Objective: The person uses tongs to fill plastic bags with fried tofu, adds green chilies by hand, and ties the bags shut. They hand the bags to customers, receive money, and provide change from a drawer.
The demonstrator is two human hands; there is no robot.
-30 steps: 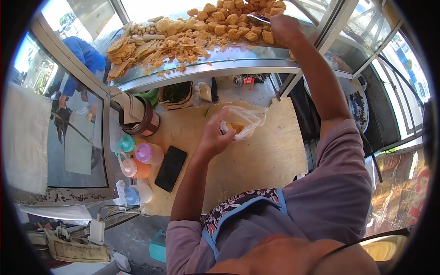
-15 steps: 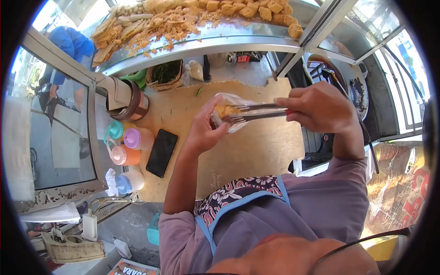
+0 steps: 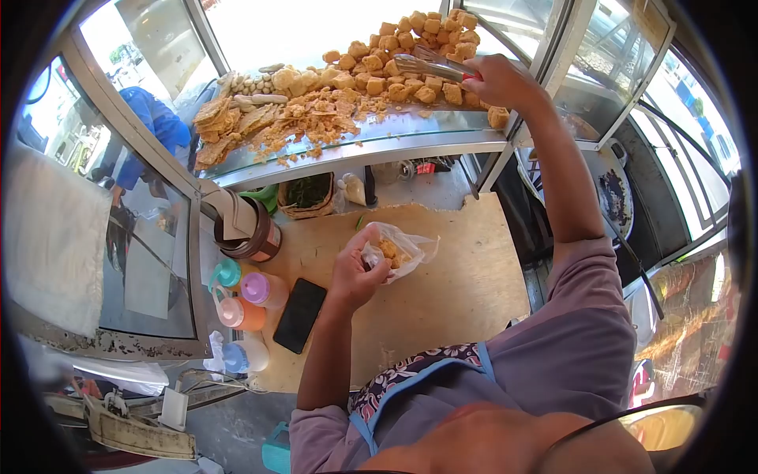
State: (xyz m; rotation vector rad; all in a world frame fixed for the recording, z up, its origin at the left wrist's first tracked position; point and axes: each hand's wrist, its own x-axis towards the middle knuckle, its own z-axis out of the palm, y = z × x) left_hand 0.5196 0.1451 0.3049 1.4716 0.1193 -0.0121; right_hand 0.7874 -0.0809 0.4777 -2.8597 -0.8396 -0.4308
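My left hand [image 3: 357,268] is closed around a clear plastic bag [image 3: 420,250] above the wooden board. Pieces of golden fried food [image 3: 392,251] show inside the bag. My right hand [image 3: 504,79] reaches up to the display shelf and grips metal tongs [image 3: 433,66] with a bit of red at the handle. The tongs' far ends lie among fried tofu cubes [image 3: 387,41] heaped on the right of the shelf. Left of the cubes are crumbly fried bits [image 3: 316,120] and flat fried slabs [image 3: 215,130].
A phone [image 3: 301,315] lies on the wooden board [image 3: 442,308], beside squeeze bottles [image 3: 266,290] and a brown container [image 3: 260,237]. A basket of greens [image 3: 306,194] sits under the shelf's metal edge [image 3: 363,150]. A large pan [image 3: 614,189] stands right; a person in blue [image 3: 158,118] is outside.
My right hand has carried the tongs from the bag up to the tofu heap on the shelf. My left hand still holds the bag. The view has tilted up, showing more of the shelf.
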